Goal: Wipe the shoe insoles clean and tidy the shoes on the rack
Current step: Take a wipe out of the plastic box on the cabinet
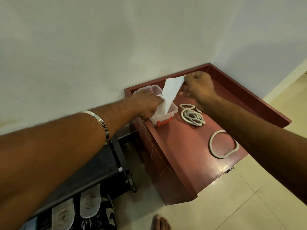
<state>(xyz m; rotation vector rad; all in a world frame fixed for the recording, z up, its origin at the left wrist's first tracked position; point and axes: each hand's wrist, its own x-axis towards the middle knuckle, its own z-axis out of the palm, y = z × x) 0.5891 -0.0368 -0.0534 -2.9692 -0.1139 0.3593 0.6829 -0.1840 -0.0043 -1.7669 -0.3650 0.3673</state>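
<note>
A clear plastic wipe box (172, 109) with red clips sits at the back left of a red open drawer (186, 156). My left hand (146, 103) presses down on the box and the wipes in it. My right hand (199, 85) pinches the top corner of a white wipe (171, 90) and holds it stretched up out of the box. Grey insoles (89, 201) lie side by side on the black shoe rack (99, 165) at the lower left; a third one (63, 214) lies beside them.
Two white laces lie in the drawer: a bundled one (192, 116) and a loose loop (223, 144). A white wall stands close behind. A patterned black-and-white shoe (99, 219) sits under the rack. My bare toes (162, 222) rest on the pale tiled floor.
</note>
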